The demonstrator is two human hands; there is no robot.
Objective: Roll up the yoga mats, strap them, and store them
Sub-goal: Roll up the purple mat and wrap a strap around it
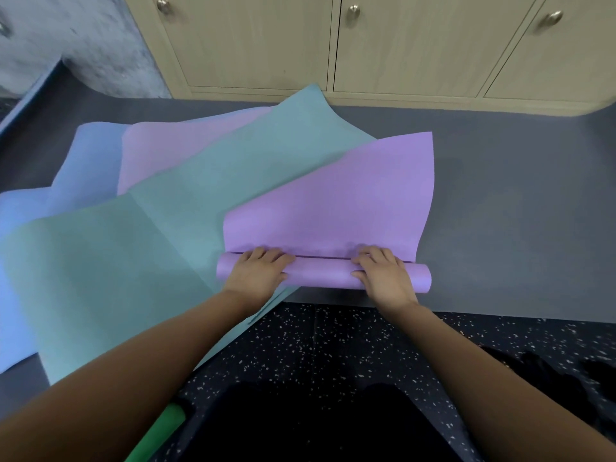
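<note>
A purple yoga mat [346, 195] lies on the grey floor, its near end wound into a short roll [320, 273]. My left hand [258, 271] grips the roll left of centre, fingers curled over its top. My right hand [383, 273] grips it right of centre in the same way. Under the purple mat lie a teal mat [206, 201], a pink mat [173, 148] and a blue mat [23, 228], all spread flat and overlapping to the left.
Light wooden cabinets [400, 45] with metal knobs stand along the far edge. A green rolled mat [160, 431] pokes in at the bottom left. Dark speckled flooring [333, 345] lies near me; bare grey floor [516, 211] stretches to the right.
</note>
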